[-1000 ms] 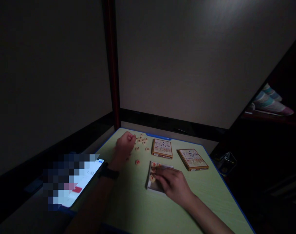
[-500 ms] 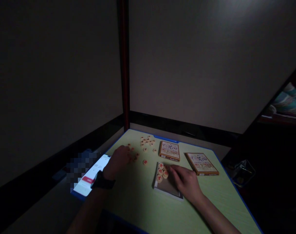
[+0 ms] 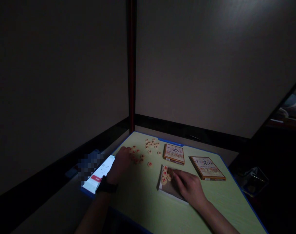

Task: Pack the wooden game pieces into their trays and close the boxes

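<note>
My right hand (image 3: 190, 187) reaches over a shallow open box (image 3: 173, 191), thumb and fingers pinched on a round wooden Chinese chess piece (image 3: 171, 172). Several pieces with red characters, such as one chess piece (image 3: 164, 180), lie flat along the box's left side. Farther left, my left hand (image 3: 122, 162), wearing a dark wristwatch (image 3: 107, 187), is at the edge of a loose group of pieces, including one red piece (image 3: 137, 160). Its fingers are curled and face away from me, so what they hold, if anything, is hidden.
Two boxes with printed lids, a smaller box (image 3: 174, 153) and a larger box (image 3: 207, 168), lie beyond my right hand. More chess pieces (image 3: 151, 144) are scattered near the table's far edge. A lit phone (image 3: 94, 180) rests at the left edge; walls (image 3: 187, 71) stand behind.
The view has shifted, moving everything slightly right in the picture. My left hand has drawn a little left, uncovering more pieces. A piece now shows between my right fingers.
</note>
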A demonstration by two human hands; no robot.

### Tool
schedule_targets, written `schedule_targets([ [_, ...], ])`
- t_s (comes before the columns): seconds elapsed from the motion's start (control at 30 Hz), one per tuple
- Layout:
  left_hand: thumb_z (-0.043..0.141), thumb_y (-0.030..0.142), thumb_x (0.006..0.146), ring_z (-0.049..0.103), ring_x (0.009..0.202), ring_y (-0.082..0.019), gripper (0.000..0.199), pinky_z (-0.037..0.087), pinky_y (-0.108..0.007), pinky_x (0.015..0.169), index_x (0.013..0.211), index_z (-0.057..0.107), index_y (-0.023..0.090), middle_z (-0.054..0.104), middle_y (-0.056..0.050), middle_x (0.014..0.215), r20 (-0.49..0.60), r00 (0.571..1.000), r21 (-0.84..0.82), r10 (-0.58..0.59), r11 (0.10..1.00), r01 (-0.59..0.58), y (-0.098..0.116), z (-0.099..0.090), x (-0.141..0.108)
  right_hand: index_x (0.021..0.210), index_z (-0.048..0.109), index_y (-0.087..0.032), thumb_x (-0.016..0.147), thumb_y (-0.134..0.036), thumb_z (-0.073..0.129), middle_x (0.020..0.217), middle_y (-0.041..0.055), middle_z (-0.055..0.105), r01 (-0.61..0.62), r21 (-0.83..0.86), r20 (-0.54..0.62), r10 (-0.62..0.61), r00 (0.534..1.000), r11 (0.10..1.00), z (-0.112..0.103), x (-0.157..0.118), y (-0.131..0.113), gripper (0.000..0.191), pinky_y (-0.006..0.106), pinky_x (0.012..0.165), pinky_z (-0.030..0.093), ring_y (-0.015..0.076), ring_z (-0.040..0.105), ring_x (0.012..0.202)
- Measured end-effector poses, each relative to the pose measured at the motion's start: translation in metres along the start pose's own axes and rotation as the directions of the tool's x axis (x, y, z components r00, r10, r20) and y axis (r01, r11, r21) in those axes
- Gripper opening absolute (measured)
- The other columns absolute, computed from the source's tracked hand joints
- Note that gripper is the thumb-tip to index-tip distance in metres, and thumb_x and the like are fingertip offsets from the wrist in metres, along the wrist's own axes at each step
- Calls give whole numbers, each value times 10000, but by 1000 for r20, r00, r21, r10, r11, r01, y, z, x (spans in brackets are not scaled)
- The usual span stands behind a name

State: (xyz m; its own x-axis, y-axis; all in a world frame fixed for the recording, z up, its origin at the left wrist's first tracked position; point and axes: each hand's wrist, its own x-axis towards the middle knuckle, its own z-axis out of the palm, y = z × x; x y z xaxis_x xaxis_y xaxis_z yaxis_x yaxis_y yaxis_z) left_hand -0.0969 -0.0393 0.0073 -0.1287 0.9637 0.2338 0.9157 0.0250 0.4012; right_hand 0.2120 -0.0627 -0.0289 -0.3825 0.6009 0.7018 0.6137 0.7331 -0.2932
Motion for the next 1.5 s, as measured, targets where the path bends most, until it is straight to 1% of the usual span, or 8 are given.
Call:
schedule_targets([
  [0.2, 465, 135, 894, 684, 983, -276, 245, 507, -327, 833, 958, 698, 101, 712, -202, 999, 101, 990, 264, -101, 962, 71, -5, -6, 29, 1001, 756, -207, 990, -282, 467, 929, 61, 795, 4, 10, 1, -4, 1000, 1000, 1, 1, -3, 299, 275, 724, 622, 188, 762, 762],
  [0.4, 572, 207, 840, 705, 965, -273, 172, 518, -296, 777, 915, 714, 146, 731, -194, 1043, 186, 971, 277, -149, 956, 93, -12, -2, 61, 1033, 748, -201, 992, -265, 471, 963, 61, 793, 17, 20, 7, -18, 1000, 1000, 0, 0, -4, 286, 278, 749, 624, 187, 764, 782],
  [0.57, 631, 187, 763, 711, 857, -227, 114, 493, -238, 698, 823, 726, 171, 759, -138, 922, 237, 957, 241, -165, 965, 107, -18, -1, 76, 1050, 742, -201, 991, -251, 474, 980, 54, 791, 27, 23, 32, -27, 999, 999, 0, 0, -5, 278, 275, 748, 620, 187, 764, 811],
  [0.77, 589, 162, 774, 689, 764, -179, 151, 448, -210, 635, 721, 730, 180, 752, -86, 782, 293, 952, 169, -88, 985, 39, -12, 4, 74, 1050, 741, -190, 988, -242, 481, 996, 57, 790, 20, 31, 40, -21, 999, 999, -1, 1, -5, 273, 275, 747, 620, 188, 764, 814],
  [0.93, 590, 240, 814, 672, 695, -154, 177, 435, -213, 611, 726, 737, 198, 747, -46, 758, 323, 946, 121, -30, 993, -10, -2, 6, 68, 1034, 750, -200, 986, -256, 488, 975, 55, 793, -14, 49, 19, 13, 1000, 999, -2, 1, -6, 272, 274, 751, 619, 191, 766, 802],
  [1.13, 598, 305, 821, 682, 842, -205, 189, 466, -254, 704, 790, 742, 186, 758, -83, 897, 284, 959, 134, 18, 989, -59, 7, 11, 65, 950, 748, -187, 980, -252, 506, 832, 40, 790, -48, 42, -2, 48, 999, 998, -4, 4, -7, 252, 245, 638, 590, 167, 744, 668],
  [1.37, 548, 285, 838, 686, 949, -224, 237, 496, -276, 790, 921, 748, 190, 757, -93, 1010, 229, 973, 169, 12, 984, -52, 13, 20, 59, 951, 728, -183, 964, -223, 532, 820, 40, 784, -10, 28, -56, 11, 998, 1000, -11, 13, -9, 200, 235, 652, 564, 155, 734, 681],
  [1.5, 557, 295, 841, 680, 988, -247, 236, 501, -306, 811, 954, 734, 188, 743, -102, 1047, 211, 977, 167, 16, 985, -52, 13, 23, 57, 932, 735, -177, 962, -232, 513, 807, 46, 775, -55, 22, 70, 53, 996, 998, -3, 45, -12, 230, 245, 664, 542, 161, 721, 686],
])
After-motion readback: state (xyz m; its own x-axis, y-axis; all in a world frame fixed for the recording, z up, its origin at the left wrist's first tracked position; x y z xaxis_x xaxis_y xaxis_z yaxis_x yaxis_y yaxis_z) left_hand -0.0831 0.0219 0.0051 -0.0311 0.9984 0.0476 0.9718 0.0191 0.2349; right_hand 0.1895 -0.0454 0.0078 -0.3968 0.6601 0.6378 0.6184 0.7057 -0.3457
